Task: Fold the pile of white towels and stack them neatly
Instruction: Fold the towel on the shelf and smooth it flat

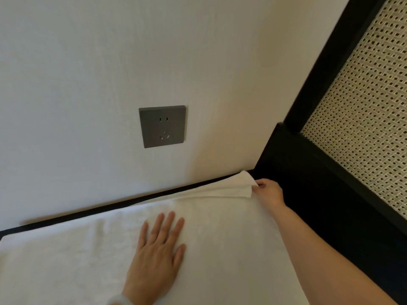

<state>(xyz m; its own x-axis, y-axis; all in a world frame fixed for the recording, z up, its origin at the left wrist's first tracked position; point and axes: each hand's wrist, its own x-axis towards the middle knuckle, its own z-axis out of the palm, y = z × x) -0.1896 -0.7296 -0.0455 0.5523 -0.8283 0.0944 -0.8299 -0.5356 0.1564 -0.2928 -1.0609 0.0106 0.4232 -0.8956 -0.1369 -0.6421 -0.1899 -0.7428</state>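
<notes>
Left hand: the left hand point(159, 245) lies flat on the white towel point(88, 260), palm down, fingers straight and slightly spread — pressing the cloth, gripping nothing.
Left wrist: a pale band point(119, 299) shows at the lower edge.
Right hand: the right hand point(268, 191) reaches to the towel's far right corner point(242, 183), fingers curled and pinching the cloth there.
Corner: lifted off the surface and folded over itself.
Towel: spread across the surface below the wall, filling the lower view.
Surface edge: a dark ledge point(110, 208) runs along the towel's far side.
Wall: pale, with a grey socket plate point(162, 126).
Right side: a black frame point(319, 194) holding woven cane panel point(363, 106).
</notes>
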